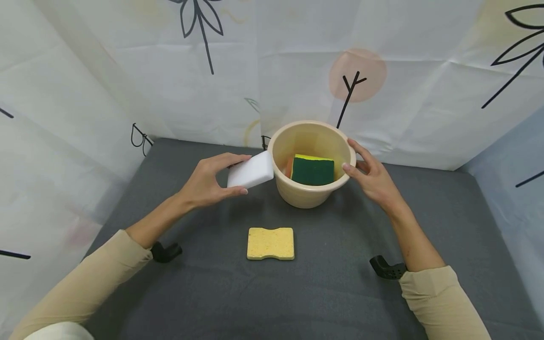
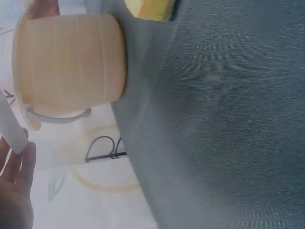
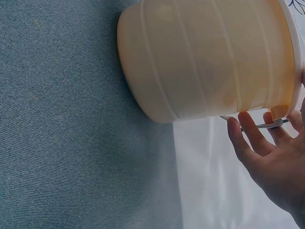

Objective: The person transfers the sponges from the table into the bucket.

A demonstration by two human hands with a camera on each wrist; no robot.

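A white block-shaped sponge (image 1: 251,171) is pinched between the thumb and fingers of my left hand (image 1: 204,182), beside the left rim of a cream bucket (image 1: 302,196). In the left wrist view the sponge (image 2: 10,126) is raised to the height of the bucket's rim. My right hand (image 1: 376,182) holds the bucket's right rim, with its thumb at the edge; in the right wrist view its fingers (image 3: 252,138) lie against the outer wall by the handle. Inside the bucket are a dark green and yellow scouring sponge (image 1: 313,171) and something orange (image 1: 289,167), mostly hidden.
A yellow sponge (image 1: 270,243) with notched sides lies flat on the dark grey table (image 1: 323,293), in front of the bucket. White printed cloth (image 1: 297,85) hangs close behind the bucket and along both sides.
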